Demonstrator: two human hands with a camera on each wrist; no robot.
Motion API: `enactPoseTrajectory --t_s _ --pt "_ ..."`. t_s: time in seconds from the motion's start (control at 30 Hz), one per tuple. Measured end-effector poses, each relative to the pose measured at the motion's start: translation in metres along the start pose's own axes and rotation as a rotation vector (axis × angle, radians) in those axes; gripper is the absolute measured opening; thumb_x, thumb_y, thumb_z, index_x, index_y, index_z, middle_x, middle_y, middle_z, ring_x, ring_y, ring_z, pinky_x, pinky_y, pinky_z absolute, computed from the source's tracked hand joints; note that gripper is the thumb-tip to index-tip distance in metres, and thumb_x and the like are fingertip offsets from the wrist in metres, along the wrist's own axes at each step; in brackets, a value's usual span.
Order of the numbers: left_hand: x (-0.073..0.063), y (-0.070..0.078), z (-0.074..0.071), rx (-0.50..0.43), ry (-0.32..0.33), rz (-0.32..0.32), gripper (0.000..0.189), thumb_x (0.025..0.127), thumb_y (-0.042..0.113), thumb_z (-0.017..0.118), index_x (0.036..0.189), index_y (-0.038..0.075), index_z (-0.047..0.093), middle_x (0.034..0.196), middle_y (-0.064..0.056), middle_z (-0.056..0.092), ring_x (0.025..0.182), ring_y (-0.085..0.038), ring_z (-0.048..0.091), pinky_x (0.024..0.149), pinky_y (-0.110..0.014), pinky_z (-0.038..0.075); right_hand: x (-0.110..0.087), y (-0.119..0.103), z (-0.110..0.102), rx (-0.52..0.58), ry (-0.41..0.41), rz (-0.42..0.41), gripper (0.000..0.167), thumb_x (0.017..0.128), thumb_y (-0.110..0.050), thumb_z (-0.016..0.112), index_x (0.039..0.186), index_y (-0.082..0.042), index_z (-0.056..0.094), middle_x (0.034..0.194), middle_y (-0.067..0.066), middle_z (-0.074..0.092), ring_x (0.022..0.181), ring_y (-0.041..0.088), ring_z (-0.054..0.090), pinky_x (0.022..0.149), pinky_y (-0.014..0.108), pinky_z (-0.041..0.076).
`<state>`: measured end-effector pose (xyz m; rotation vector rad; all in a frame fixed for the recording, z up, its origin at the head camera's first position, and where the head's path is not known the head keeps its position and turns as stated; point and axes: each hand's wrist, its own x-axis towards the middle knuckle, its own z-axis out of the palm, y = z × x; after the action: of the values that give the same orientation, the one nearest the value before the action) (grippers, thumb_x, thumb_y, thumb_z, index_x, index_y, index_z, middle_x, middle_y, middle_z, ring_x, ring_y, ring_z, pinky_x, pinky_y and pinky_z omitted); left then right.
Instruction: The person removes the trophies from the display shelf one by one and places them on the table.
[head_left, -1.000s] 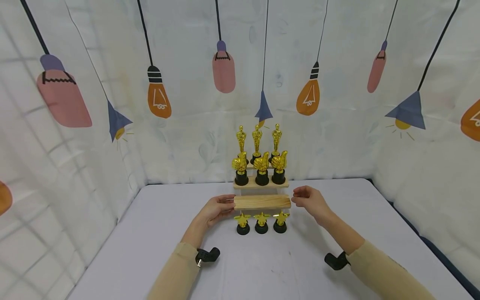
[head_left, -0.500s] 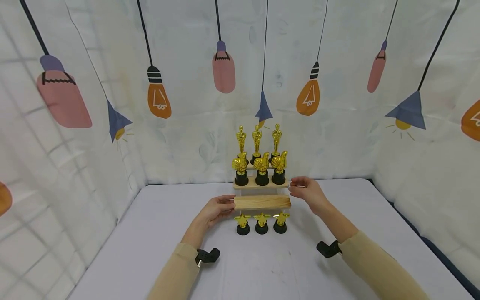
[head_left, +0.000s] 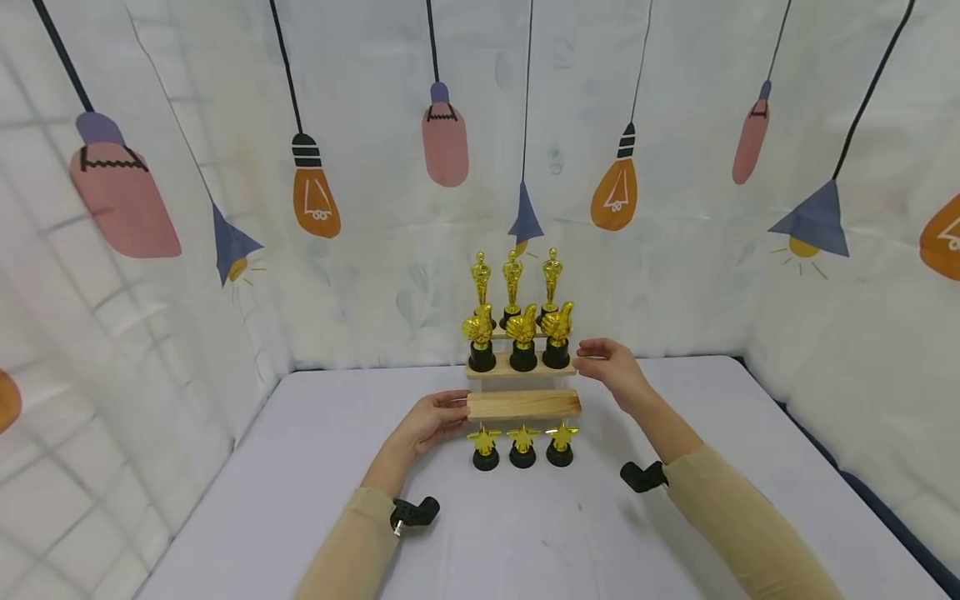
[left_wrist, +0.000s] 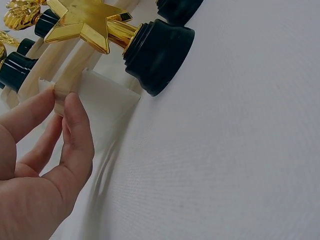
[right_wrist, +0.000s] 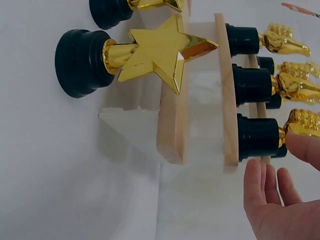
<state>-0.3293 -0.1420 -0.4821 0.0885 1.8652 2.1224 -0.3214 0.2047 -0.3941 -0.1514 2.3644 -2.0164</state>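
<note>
The star trophies [head_left: 522, 437] are shiny gold above, black below — so are the thumbs-up trophies [head_left: 522, 327] and the figure statuettes [head_left: 512, 282]. The shelf boards [head_left: 523, 405] are pale tan with darker grain. White desk [head_left: 495, 542], beige sleeves [head_left: 742, 517], black wrist cameras [head_left: 417, 512]. On the whitish wall cloth [head_left: 375, 292]: printed pink, orange and blue lamps [head_left: 445, 146] — cords [head_left: 63, 56] black.

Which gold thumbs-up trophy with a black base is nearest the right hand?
The rightmost gold thumbs-up trophy: the right hand is beside it; that row's middle trophy and left trophy stand farther away.
</note>
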Motion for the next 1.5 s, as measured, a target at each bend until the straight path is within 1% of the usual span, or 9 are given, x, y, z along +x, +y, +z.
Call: enactPoseTrajectory --t_s 0.2,0.4,0.5,0.7,0.93,1.1,1.3,1.5 --pt "-0.001 0.000 0.000 0.000 0.008 -0.012 0.052 0.098 0.000 0.068 0.146 -0.008 0.049 0.134 -0.023 0.060 0.104 -0.021 0.067 0.090 -0.032 0.058 0.007 0.000 0.001 -0.005 0.007 0.004 0.054 0.101 -0.010 0.066 0.147 0.007 0.045 0.144 0.027 0.048 0.125 0.036 0.055 0.110 0.045 0.045" --pt "-0.001 0.002 0.001 0.004 0.005 -0.007 0.052 0.097 0.001 0.068 0.145 -0.008 0.050 0.133 -0.022 0.061 0.102 -0.021 0.068 0.085 -0.030 0.059 0.014 -0.001 0.004 0.026 0.024 0.013 0.057 0.100 -0.008 0.068 0.148 0.008 0.044 0.147 0.027 0.047 0.132 0.038 0.048 0.114 0.049 0.039" --pt "-0.001 0.002 0.001 0.002 0.005 -0.005 0.051 0.097 0.000 0.068 0.145 -0.008 0.050 0.132 -0.022 0.061 0.101 -0.021 0.068 0.084 -0.029 0.059 0.017 -0.002 0.006 0.039 0.039 0.018 0.056 0.099 -0.007 0.069 0.148 0.007 0.045 0.147 0.025 0.047 0.135 0.038 0.046 0.115 0.049 0.037" --pt "-0.002 0.004 0.002 -0.005 0.009 -0.006 0.051 0.097 0.000 0.068 0.145 -0.007 0.051 0.132 -0.021 0.062 0.102 -0.021 0.068 0.084 -0.030 0.059 0.022 -0.004 0.011 0.078 0.045 0.012 0.055 0.098 -0.005 0.069 0.147 0.007 0.046 0.148 0.025 0.046 0.135 0.039 0.046 0.114 0.049 0.038" --pt "-0.002 0.003 0.001 0.012 0.000 -0.005 0.051 0.098 0.001 0.068 0.145 -0.007 0.051 0.133 -0.022 0.061 0.103 -0.021 0.068 0.085 -0.031 0.059 0.027 -0.002 0.017 0.111 0.089 0.043 0.057 0.096 -0.003 0.071 0.146 0.007 0.046 0.147 0.024 0.046 0.135 0.036 0.046 0.114 0.045 0.039" --pt "-0.001 0.001 -0.001 0.011 -0.017 -0.002 0.052 0.098 0.001 0.068 0.146 -0.008 0.049 0.133 -0.022 0.061 0.103 -0.020 0.068 0.086 -0.031 0.058 0.030 -0.001 0.020 0.146 0.097 0.060 0.061 0.096 -0.001 0.070 0.149 0.008 0.043 0.149 0.025 0.044 0.138 0.036 0.043 0.113 0.044 0.040" --pt "-0.001 0.002 0.000 -0.001 -0.005 -0.007 0.051 0.097 0.000 0.068 0.145 -0.007 0.050 0.132 -0.022 0.061 0.102 -0.021 0.068 0.085 -0.031 0.059 0.034 0.000 0.023 0.155 0.095 0.078 0.063 0.096 -0.002 0.071 0.151 0.007 0.041 0.148 0.025 0.045 0.137 0.037 0.044 0.114 0.045 0.039" --pt "-0.001 0.001 -0.001 -0.013 -0.005 -0.013 0.051 0.097 0.000 0.068 0.145 -0.006 0.051 0.132 -0.021 0.062 0.103 -0.022 0.068 0.085 -0.031 0.059 0.034 -0.001 0.024 0.131 0.089 0.097 0.065 0.096 -0.003 0.072 0.152 0.006 0.041 0.150 0.024 0.045 0.139 0.036 0.043 0.116 0.046 0.036"
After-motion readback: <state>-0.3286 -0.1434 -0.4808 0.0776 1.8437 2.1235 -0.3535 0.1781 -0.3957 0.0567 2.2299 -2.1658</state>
